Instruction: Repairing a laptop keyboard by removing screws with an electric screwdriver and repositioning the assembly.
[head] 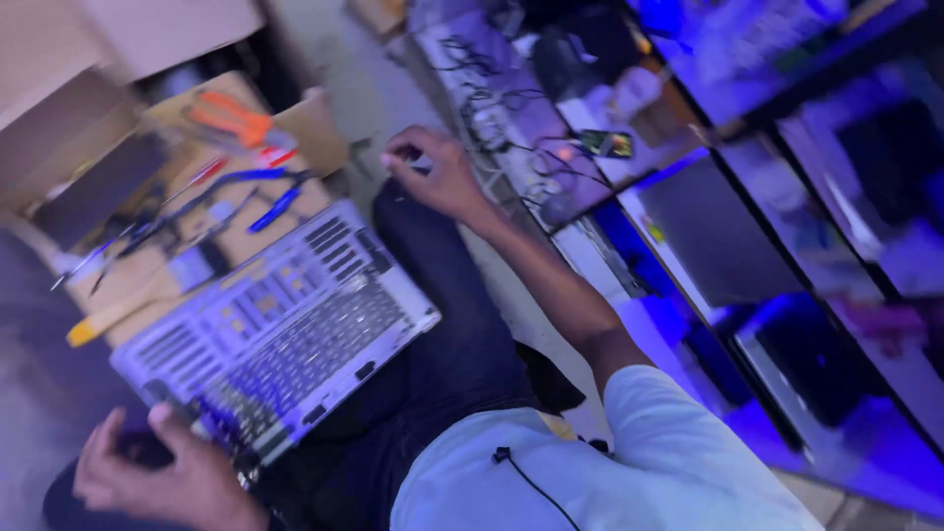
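An opened laptop chassis (285, 329), silver with rows of keyboard backing showing, lies tilted across my lap on dark trousers (442, 354). My left hand (157, 477) grips its near corner at the lower left, fingers curled over the edge. My right hand (433, 177) is stretched out past my knee, at the edge of a low shelf with tangled cables (492, 118). Its fingers are curled by something small and pale. Blur hides whether it holds that.
A cardboard surface (315, 128) beyond the laptop carries orange-handled pliers (231, 118), a blue-handled screwdriver (275, 206), a red-handled tool (275, 155) and a yellow-handled tool (88, 329). On the right stands a glass display case (718, 236) with dark laptops under blue light.
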